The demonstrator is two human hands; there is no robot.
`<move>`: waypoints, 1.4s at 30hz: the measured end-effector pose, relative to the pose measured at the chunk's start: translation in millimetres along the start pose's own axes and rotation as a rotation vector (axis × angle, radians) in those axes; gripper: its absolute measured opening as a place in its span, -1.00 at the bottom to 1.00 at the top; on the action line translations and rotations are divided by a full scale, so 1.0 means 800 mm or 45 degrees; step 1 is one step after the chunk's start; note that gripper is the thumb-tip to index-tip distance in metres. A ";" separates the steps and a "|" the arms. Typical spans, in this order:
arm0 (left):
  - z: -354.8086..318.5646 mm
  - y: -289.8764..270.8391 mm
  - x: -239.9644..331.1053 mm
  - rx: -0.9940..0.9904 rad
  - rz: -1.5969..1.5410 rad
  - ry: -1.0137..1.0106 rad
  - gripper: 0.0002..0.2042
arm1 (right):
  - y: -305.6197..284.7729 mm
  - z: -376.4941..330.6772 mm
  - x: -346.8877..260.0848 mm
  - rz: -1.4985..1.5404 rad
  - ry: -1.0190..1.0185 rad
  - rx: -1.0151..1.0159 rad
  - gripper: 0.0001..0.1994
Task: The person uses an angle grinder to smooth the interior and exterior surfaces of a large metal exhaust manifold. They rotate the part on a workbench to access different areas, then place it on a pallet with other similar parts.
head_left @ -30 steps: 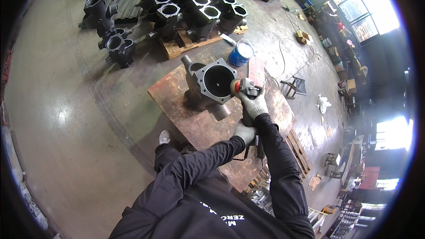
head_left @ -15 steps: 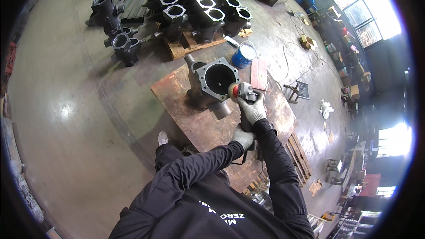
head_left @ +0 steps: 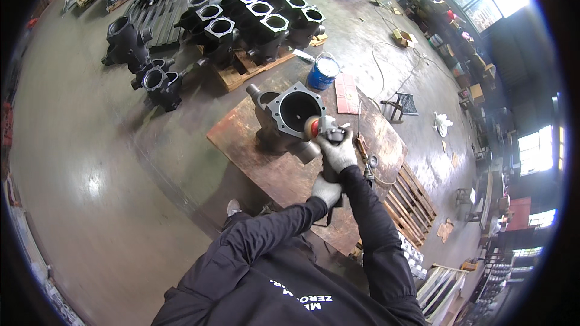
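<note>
Both of my hands wear pale knit gloves and grip an angle grinder (head_left: 330, 172) with a red disc at its head. My right hand (head_left: 340, 152) closes around the front of it, near the metal head. Farther back, my left hand (head_left: 327, 189) is wrapped round the body. The disc is at the lower right edge of the flange on a dark metal casting (head_left: 272, 130); exact contact is hard to tell. This casting has a wide round opening, bolt holes round its flange and pipe stubs. It rests on a worn, rusty tabletop (head_left: 241, 151).
A blue paint can (head_left: 324, 72) and a red flat sheet (head_left: 347, 93) are at the table's far side. Beside my right forearm lies a hand tool (head_left: 362, 145) with a hose. Similar castings (head_left: 248, 18) crowd a wooden pallet beyond; another pallet (head_left: 411, 205) stands at right.
The grinder's disc has shifted slightly down and left along the flange edge. Both hands keep their grip. My view has turned a little, and the hand tool beside my right forearm has come into sight.
</note>
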State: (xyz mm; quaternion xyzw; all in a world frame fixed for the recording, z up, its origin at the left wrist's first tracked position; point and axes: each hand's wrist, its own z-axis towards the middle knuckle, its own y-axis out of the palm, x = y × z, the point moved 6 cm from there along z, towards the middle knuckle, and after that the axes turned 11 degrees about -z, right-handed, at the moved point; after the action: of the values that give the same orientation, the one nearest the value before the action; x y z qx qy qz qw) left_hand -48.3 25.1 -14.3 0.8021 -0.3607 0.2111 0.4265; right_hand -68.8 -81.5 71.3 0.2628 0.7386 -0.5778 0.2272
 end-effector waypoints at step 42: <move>-0.023 -0.083 0.011 -0.083 0.400 -0.222 -0.62 | 0.028 -0.052 0.008 0.324 0.152 0.227 -0.09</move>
State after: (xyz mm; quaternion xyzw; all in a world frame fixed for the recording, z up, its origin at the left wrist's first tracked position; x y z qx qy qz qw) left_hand 6.7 62.0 -33.9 0.7368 -0.5239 0.1931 0.3812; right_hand -60.2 -35.9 60.2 0.4071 0.6574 -0.5910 0.2299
